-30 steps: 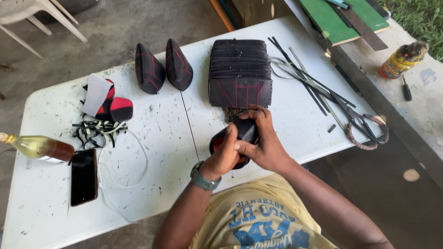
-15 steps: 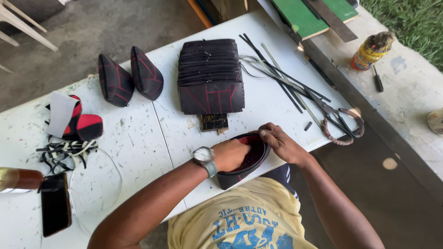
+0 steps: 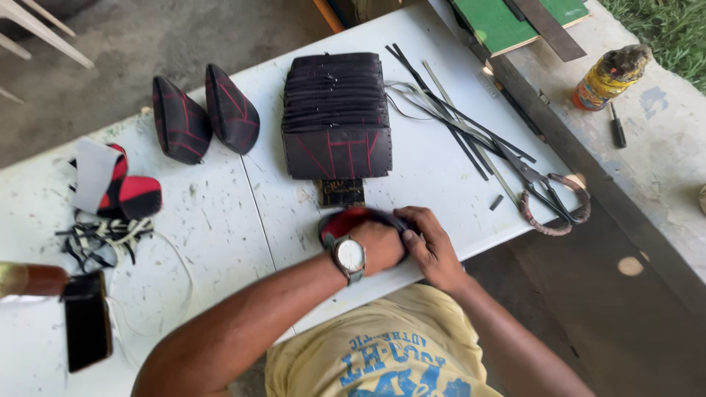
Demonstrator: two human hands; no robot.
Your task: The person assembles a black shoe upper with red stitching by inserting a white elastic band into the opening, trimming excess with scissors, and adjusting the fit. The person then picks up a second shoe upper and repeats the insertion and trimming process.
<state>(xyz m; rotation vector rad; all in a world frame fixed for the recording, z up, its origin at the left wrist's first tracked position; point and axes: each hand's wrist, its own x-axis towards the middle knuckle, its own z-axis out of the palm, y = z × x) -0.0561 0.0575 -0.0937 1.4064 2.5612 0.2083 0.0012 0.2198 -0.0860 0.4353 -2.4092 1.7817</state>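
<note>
A white folding desk (image 3: 220, 242), scuffed and stained, is seen from the head view, set on bare concrete beside a low ledge. At its near edge a small piece (image 3: 351, 219) of black material with a red lining is pressed down under both hands. The left hand (image 3: 379, 246), with a watch (image 3: 349, 257) on its wrist, lies curled on top of the piece, fingers closed onto it. The right hand (image 3: 434, 246) lies just beside, touching the left, its fingers (image 3: 419, 220) hooked over the piece's far rim and clamped on it. The piece is judged light, soft and pliable, like padded leather or vinyl; it should fold easily and is best held by its stitched rim, where it looks stiffer.

Beyond the hands a stack (image 3: 336, 114) of black panels with red stitching is laid, with a small dark tag (image 3: 340, 192) at its near end. Two cone-shaped black pieces (image 3: 204, 117) are stood to the left. Black strips (image 3: 448, 117) and scissors (image 3: 548, 198) with wrapped handles are spread to the right. At the left edge are red and black offcuts (image 3: 125, 192), a tangle of cord (image 3: 103, 241), a phone (image 3: 87, 331) and a bottle (image 3: 29, 281). On the ledge a can (image 3: 610, 73) and a green board (image 3: 515, 22) are kept.
</note>
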